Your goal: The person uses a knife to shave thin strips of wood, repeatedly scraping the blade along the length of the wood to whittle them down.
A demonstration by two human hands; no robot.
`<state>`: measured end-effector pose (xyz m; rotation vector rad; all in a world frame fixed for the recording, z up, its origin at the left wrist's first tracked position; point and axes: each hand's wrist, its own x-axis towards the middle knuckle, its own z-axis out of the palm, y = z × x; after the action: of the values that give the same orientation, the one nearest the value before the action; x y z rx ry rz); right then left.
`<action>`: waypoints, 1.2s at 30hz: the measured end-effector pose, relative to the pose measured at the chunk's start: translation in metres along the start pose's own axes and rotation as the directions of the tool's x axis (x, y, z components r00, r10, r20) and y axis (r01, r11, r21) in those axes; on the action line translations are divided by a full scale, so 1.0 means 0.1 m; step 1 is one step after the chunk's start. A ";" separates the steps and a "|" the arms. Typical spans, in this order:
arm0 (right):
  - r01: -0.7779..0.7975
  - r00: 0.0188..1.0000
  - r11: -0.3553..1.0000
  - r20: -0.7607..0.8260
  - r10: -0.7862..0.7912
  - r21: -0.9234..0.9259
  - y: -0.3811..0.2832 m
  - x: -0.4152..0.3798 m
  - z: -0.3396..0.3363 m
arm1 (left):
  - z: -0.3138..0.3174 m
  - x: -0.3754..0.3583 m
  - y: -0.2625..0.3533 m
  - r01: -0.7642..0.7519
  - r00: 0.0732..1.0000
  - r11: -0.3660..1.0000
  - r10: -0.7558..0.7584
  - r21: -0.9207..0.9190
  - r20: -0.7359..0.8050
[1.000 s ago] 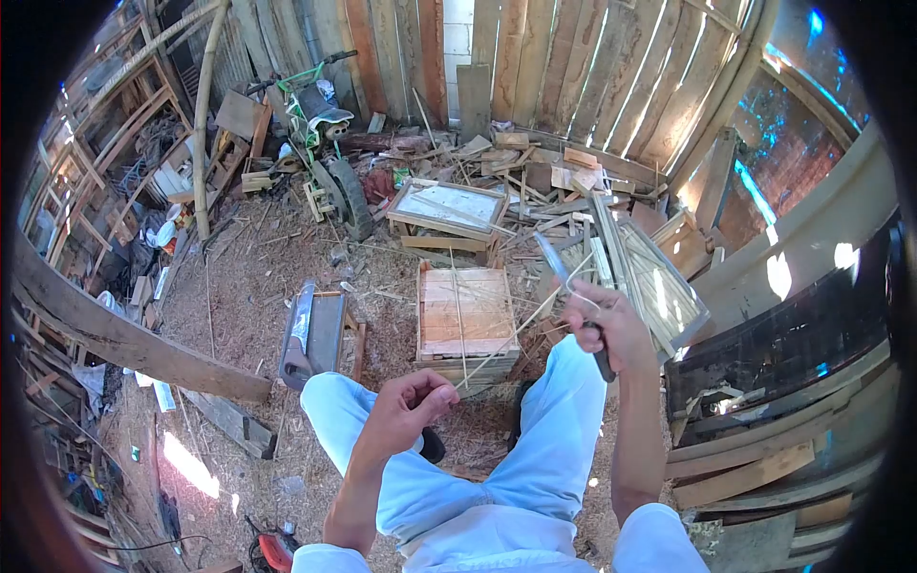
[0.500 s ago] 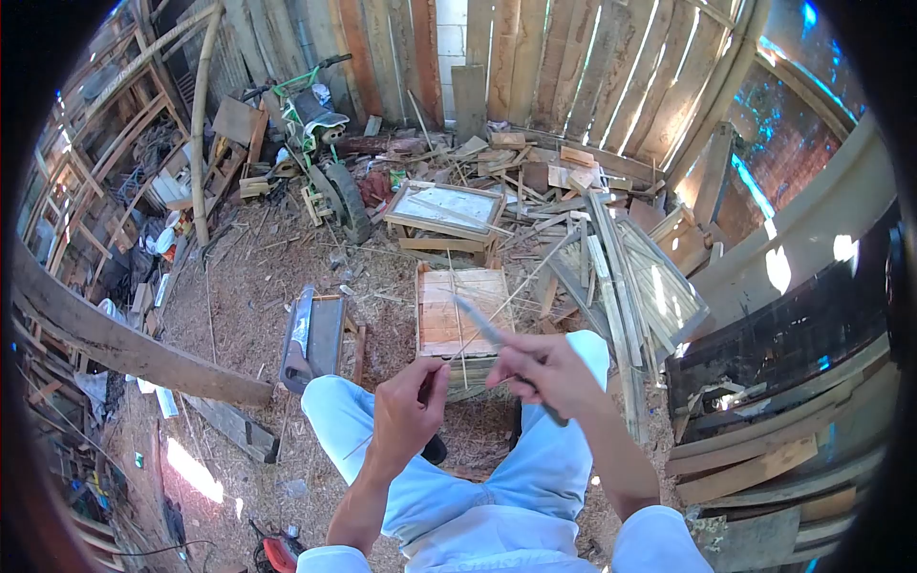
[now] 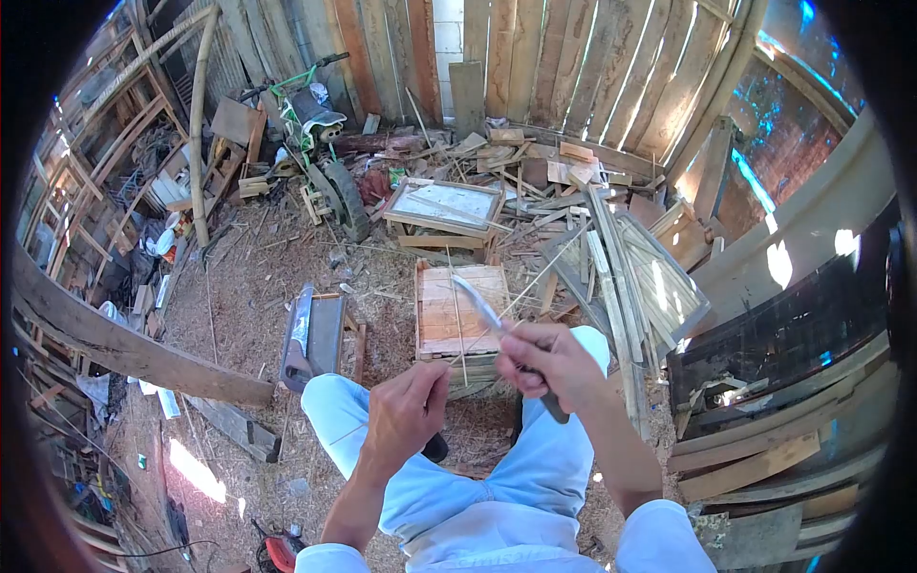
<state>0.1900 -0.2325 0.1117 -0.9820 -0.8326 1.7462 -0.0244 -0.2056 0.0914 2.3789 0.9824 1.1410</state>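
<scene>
Two hands work one strip (image 3: 535, 282): left hand (image 3: 406, 413) fingers pinch it, right hand (image 3: 549, 365) fingers grip a knife (image 3: 482, 310) against it.

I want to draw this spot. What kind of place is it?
Probably a rough woodworking shed or yard: a plank fence, heaps of scrap wood, sawdust on the ground, and a right hand holding a knife to a thin stick.

— How much of the knife (image 3: 497, 329) shows?
— Its handle is mostly buried in the right hand (image 3: 549, 368).
— And the stick's (image 3: 521, 301) near end?
— Hidden behind the left hand (image 3: 406, 411).
</scene>
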 end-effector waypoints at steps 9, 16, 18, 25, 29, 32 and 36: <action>0.085 0.982 0.996 -0.169 -0.081 0.014 -0.19 0.05 -0.36 | -0.01 -0.04 -0.12 -0.036 0.998 0.999 0.036 0.007 0.042; 0.179 0.939 0.983 -0.303 -0.161 0.031 -0.21 0.19 -0.81 | -0.04 -0.04 -0.25 0.009 1.000 0.999 -0.011 0.045 0.028; 0.155 0.940 0.986 -0.316 -0.129 0.060 -0.30 0.13 -0.96 | -0.09 -0.12 -0.32 0.019 0.999 0.998 -0.021 0.052 0.035; 0.292 0.859 0.953 -0.415 -0.300 -0.086 -0.40 -0.07 -0.75 | -0.06 -0.07 -0.33 0.097 0.995 0.992 -0.098 0.082 0.000; 0.226 0.887 0.925 -0.326 -0.325 -0.307 -0.20 -0.14 -0.32 | 0.00 0.03 -0.25 0.095 0.993 0.991 -0.088 0.091 -0.080; 0.193 0.959 0.944 -0.154 -0.240 -0.267 0.03 -0.06 -0.07 | 0.01 0.10 -0.12 0.131 0.990 0.991 -0.130 0.022 -0.056; 0.138 0.990 0.985 -0.004 -0.139 -0.102 0.08 -0.01 0.15 | 0.06 0.13 -0.01 0.075 0.991 0.997 -0.078 -0.031 -0.108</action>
<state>0.1741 -0.2380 0.1122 -0.9760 -0.9676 1.5909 -0.0142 -0.1957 0.0949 2.2581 1.0762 1.2584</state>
